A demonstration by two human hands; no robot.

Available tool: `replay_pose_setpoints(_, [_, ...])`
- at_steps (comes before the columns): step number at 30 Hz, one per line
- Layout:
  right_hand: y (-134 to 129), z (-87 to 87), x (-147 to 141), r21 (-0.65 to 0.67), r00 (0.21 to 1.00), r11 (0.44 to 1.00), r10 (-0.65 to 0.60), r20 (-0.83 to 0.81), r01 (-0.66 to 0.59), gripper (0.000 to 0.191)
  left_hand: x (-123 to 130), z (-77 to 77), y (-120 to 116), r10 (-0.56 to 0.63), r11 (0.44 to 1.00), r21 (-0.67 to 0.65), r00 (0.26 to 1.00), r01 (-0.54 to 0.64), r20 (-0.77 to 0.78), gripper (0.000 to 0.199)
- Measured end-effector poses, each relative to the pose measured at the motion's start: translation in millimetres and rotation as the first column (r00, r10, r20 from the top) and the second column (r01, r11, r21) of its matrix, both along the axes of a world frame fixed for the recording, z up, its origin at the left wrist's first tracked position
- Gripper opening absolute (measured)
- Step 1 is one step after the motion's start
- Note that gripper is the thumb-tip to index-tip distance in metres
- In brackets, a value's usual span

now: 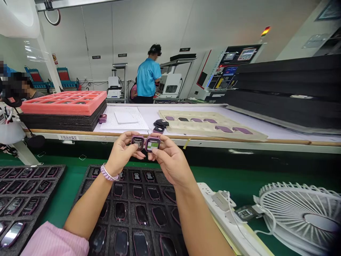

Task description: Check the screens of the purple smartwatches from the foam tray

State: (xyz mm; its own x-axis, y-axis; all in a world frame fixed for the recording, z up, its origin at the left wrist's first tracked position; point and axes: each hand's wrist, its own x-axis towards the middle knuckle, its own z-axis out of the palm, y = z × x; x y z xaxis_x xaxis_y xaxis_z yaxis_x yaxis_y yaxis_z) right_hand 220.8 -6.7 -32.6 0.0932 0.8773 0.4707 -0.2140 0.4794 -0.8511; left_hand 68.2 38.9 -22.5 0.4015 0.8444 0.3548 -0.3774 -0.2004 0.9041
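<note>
My left hand (124, 147) is closed around a purple-framed smartwatch body (137, 142) whose dark screen shows small lines of text. In my right hand (167, 153) is a second purple smartwatch body (152, 143), its lit screen partly green and white. Both are held up side by side, screens facing me, their edges close together; no straps are on them. Below my forearms lies a dark foam tray (130, 222) with rows of similar watch bodies, several with text on their screens. A second such tray (57, 181) is at the left.
A shelf ahead carries a cream tray (183, 128) with purple and black pieces, small black parts (161, 123), papers (126, 117) and pink foam (90, 108). Black foam sheets (287, 96) rise at right. A power strip (226, 213) and white fan (301, 213) sit below. A person (147, 76) stands beyond.
</note>
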Motion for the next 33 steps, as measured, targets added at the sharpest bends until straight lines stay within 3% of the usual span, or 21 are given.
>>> replay_pose_setpoints(15, [-3.4,1.6,1.3,0.013,1.0,1.0,0.016,0.008,-0.016,0.046,-1.4,0.3,-1.0,-0.049,0.999,0.025,0.999,0.048,0.022,0.047])
replay_pose_setpoints(22, [5.8,-1.1,-1.8,-0.042,0.99,0.999,0.011,-0.138,-0.017,0.037,-2.5,-0.4,-0.8,-0.067,0.997,-0.041,0.997,0.069,0.041,0.039])
replay_pose_setpoints(33, [4.8,-3.0,-1.3,-0.032,0.996,0.998,-0.054,-0.066,0.052,0.041,-1.8,-0.3,-3.3,-0.077,0.997,-0.013,0.997,0.078,0.019,0.037])
